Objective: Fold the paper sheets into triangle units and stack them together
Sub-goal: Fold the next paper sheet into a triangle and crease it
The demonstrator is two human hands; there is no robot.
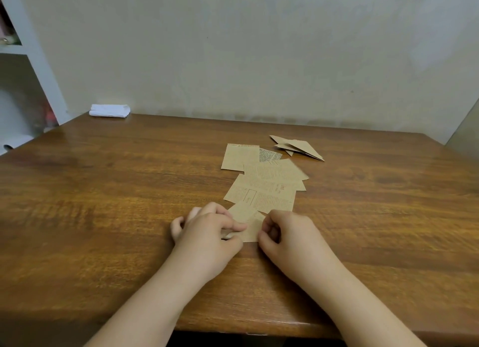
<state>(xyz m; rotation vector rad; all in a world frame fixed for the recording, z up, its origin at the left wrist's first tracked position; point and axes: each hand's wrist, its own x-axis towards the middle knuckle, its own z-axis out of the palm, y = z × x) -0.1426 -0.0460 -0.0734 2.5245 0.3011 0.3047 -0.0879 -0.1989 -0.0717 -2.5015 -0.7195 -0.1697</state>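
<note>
A small brown paper piece [247, 223] lies on the wooden table [103, 191], right between the two hands and touching both. The left hand [207, 230] pinches its left edge with curled fingers. The right hand [282, 232] pinches its right edge the same way. The piece runs side to side from one hand to the other, so both are just as near. Just behind it lie the flat paper sheets [261, 183], and one touches it. The folded triangles [298, 147] sit farther back on the right. A white cloth [110, 110] rests far off.
</note>
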